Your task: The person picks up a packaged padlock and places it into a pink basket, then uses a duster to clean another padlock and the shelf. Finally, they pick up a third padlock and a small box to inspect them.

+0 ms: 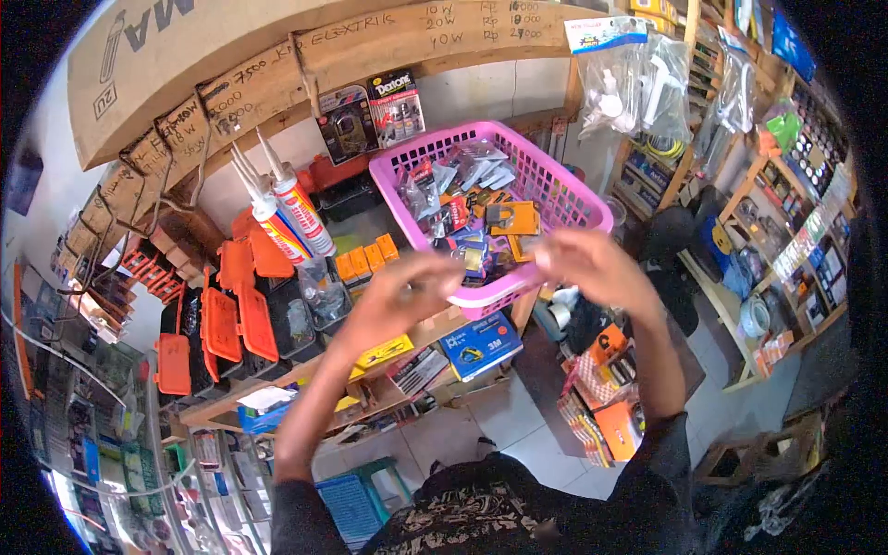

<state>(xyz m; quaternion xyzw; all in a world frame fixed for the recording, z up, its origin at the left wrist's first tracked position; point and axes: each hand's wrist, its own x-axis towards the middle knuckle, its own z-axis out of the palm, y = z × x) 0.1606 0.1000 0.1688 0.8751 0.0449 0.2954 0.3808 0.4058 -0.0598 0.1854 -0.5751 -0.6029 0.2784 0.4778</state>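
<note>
A pink plastic basket (566, 194) with slotted walls sits at the front of the wooden counter, its near end past the counter's edge. Inside lie several small packaged goods, among them an orange-and-grey pack (511, 219) and clear bags with grey pieces (481, 172). At the left end of the near rim is my left hand (407, 291), its fingers curled over the edge. My right hand (597, 266) is closed at the rim's right end and covers that corner. Both hands are somewhat blurred, and the undersides of their grips are hidden.
Left of the basket stand sealant tubes (301, 215), small orange boxes (367, 257) and black bins with orange lids (221, 324). A blue 3M box (480, 346) lies on the shelf below. Orange packs (610, 393) are low at right. Bagged goods (638, 88) hang behind.
</note>
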